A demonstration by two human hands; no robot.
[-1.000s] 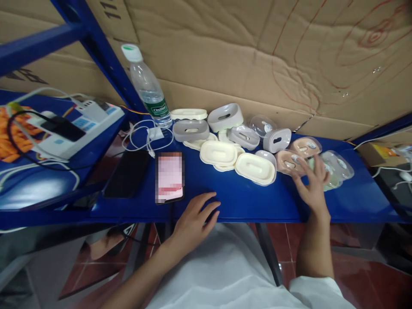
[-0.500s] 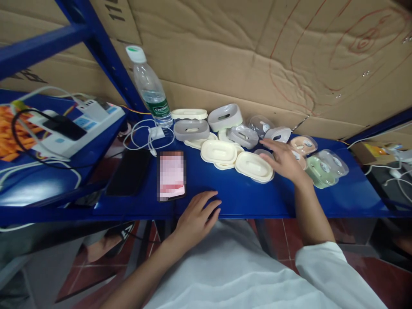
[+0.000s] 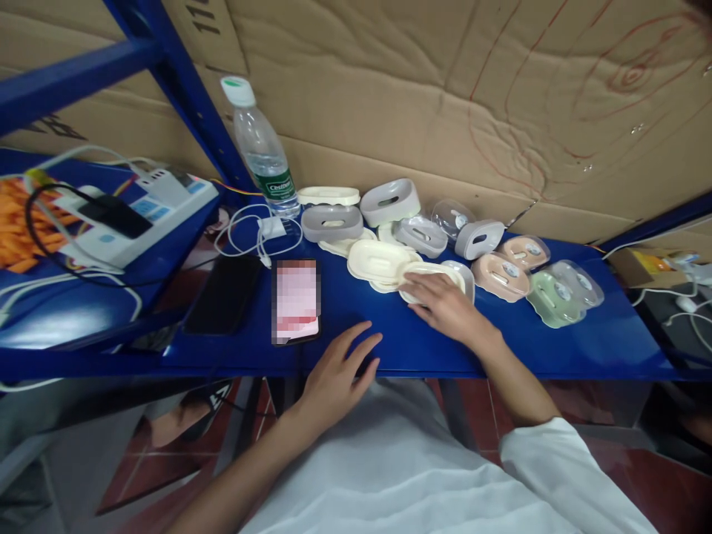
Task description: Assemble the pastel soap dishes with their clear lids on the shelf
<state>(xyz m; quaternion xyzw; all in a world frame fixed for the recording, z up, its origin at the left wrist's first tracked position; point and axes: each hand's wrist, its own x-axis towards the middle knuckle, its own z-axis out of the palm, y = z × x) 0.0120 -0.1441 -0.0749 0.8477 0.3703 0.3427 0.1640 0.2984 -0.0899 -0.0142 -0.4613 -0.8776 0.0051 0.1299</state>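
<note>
My right hand point(image 3: 437, 297) lies over the left front part of a cream oval plastic tray point(image 3: 453, 273), fingers across its top and thumb at the front edge. What the fingertips do beneath is hidden. Beside it, another cream oval tray point(image 3: 381, 259) rests on a stack of similar pieces. My left hand point(image 3: 342, 363) is held at the table's front edge, fingers apart and holding nothing, nearest to the lit phone point(image 3: 297, 300). Behind the trays are grey oval cases with slots point(image 3: 389, 202), one of them point(image 3: 479, 239) on its side.
Peach cases point(image 3: 500, 278) and a green case point(image 3: 553, 297) with clear covers stand at the right. A water bottle point(image 3: 264, 159), white cable point(image 3: 267, 233) and dark phone point(image 3: 222, 297) are at the left. A power strip point(image 3: 139, 222) sits farther left. Cardboard point(image 3: 389, 89) stands behind the table point(image 3: 434, 352).
My right hand has moved left from the peach and green cases, over the grey piece, onto the cream tray, which has shifted slightly left. My left hand has stayed in place.
</note>
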